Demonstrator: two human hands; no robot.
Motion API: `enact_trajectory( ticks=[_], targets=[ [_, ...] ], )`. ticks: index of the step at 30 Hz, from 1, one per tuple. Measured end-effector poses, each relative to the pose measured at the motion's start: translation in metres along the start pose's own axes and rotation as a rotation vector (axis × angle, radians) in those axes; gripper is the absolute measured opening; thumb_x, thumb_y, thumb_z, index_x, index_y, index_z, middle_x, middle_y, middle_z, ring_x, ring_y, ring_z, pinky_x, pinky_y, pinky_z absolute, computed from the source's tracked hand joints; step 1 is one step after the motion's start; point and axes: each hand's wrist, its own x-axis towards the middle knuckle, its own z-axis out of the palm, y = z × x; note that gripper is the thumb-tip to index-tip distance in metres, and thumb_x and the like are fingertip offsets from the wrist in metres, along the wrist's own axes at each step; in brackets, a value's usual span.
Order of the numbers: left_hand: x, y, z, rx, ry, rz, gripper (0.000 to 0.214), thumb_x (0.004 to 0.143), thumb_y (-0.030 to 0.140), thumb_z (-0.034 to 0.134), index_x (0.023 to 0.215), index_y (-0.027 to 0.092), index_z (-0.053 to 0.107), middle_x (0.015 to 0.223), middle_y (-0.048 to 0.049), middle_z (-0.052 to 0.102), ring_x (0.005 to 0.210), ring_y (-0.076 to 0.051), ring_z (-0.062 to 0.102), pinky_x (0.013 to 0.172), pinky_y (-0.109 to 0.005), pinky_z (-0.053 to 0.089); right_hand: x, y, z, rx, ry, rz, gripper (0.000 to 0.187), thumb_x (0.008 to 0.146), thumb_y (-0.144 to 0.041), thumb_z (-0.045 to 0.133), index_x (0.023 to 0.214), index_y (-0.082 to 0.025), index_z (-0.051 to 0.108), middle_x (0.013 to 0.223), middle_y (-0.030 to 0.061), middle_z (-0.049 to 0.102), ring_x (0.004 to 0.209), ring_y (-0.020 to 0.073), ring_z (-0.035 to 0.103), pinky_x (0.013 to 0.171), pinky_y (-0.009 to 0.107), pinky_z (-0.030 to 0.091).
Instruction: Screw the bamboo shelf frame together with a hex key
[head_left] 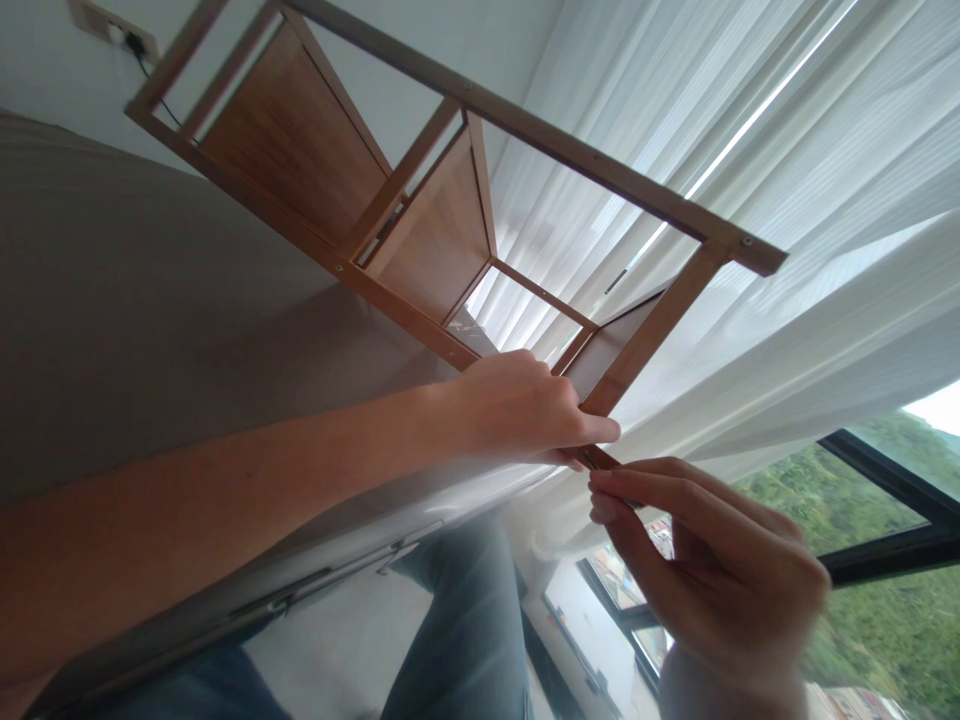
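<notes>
The wooden shelf rail (652, 335) is gripped by the left hand (517, 410), a thin dark strip (601, 459) pinched at its end by the right hand (712, 570).

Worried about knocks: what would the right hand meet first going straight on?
The right hand would probably meet the narrow dark strip by the left hand on the wooden shelf frame; depth is unclear.

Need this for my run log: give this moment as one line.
left hand: holds wooden shelf frame | right hand: pinches small dark piece
</notes>
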Motion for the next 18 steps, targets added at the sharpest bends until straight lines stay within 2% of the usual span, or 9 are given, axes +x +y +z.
enact_trajectory(
  ticks=[7,13,15,18],
  targets=[
    [0.000,-0.001,-0.001,-0.018,-0.031,0.014,0.030,0.093,0.049,0.069,0.111,0.024,0.069,0.058,0.0014,0.061,0.044,-0.015,0.056,0.047,-0.023,0.028,0.002,0.013,-0.020,0.196,-0.298,0.014,0.038,0.088,-0.002,0.063,0.121,-0.018,0.074,0.099,0.0079,0.074,0.082,0.0182,0.074,0.067,0.028,0.062],
    [0.001,-0.001,-0.002,-0.010,-0.059,-0.003,0.030,0.095,0.051,0.065,0.113,0.026,0.068,0.059,0.0009,0.062,0.044,-0.017,0.057,0.046,-0.024,0.029,0.018,0.023,-0.027,0.261,-0.449,-0.031,0.039,0.090,0.002,0.064,0.122,-0.019,0.072,0.098,0.0063,0.076,0.081,0.0158,0.075,0.070,0.025,0.063],
    [0.002,-0.001,-0.004,-0.020,-0.093,0.003,0.032,0.095,0.051,0.064,0.115,0.026,0.068,0.061,0.0005,0.064,0.045,-0.017,0.059,0.046,-0.024,0.029,0.021,0.025,-0.027,0.258,-0.469,-0.019,0.035,0.089,0.000,0.067,0.117,-0.020,0.072,0.095,0.0051,0.076,0.082,0.0155,0.075,0.073,0.025,0.063],
    [0.003,-0.002,-0.006,-0.026,-0.125,0.006,0.033,0.096,0.052,0.062,0.116,0.026,0.067,0.062,-0.0001,0.064,0.047,-0.018,0.061,0.046,-0.024,0.029,0.019,0.024,-0.025,0.214,-0.413,0.015,0.027,0.087,-0.004,0.073,0.109,-0.020,0.072,0.091,0.0041,0.076,0.079,0.0153,0.074,0.071,0.025,0.061]
  ],
)
